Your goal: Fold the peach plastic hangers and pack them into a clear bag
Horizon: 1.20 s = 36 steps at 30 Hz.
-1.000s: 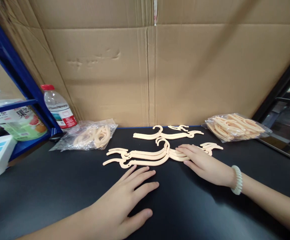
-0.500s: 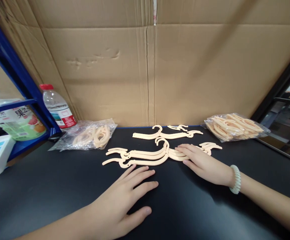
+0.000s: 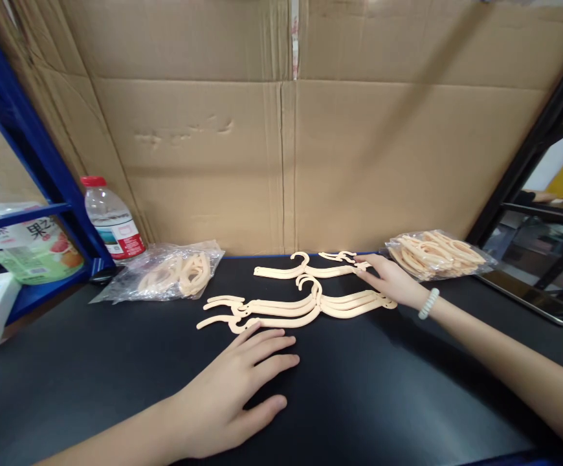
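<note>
Cream plastic folding hangers lie on the black table. The near stack has hooks at its middle and short curved arms sticking out at its left end. Behind it is another hanger, with a small loose curved piece beyond it. My left hand is open with its fingers spread, the index fingertip at the left end of the near stack. My right hand, with a pale coiled band on the wrist, has its thumb and fingers around the right end of the far hanger, partly hiding it.
Clear bags of cream hanger parts lie at the left and right. A red-capped bottle stands by the blue shelf frame. A cardboard wall closes the back, and a phone-like slab lies at the right.
My right hand has moved from the near stack back to the far hanger's right end. The short arms that stuck out right of the near stack no longer show. My left hand has hardly moved.
</note>
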Each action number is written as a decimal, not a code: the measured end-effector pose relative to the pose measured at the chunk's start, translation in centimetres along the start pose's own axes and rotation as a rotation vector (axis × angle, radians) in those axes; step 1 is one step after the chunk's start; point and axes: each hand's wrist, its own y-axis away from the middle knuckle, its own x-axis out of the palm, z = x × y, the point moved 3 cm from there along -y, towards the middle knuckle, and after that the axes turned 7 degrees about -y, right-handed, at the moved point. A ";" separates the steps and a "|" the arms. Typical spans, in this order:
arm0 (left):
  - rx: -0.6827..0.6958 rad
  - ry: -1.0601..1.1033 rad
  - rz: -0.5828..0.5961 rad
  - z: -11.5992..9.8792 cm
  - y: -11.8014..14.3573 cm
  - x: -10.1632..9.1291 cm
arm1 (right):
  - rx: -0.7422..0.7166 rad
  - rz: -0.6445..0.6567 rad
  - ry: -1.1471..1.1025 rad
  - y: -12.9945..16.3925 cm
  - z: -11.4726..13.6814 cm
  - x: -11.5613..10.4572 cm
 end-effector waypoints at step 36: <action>-0.285 0.797 -0.145 0.4 -0.9 0.2 | -0.042 0.083 -0.338 -1.4 8.5 1.0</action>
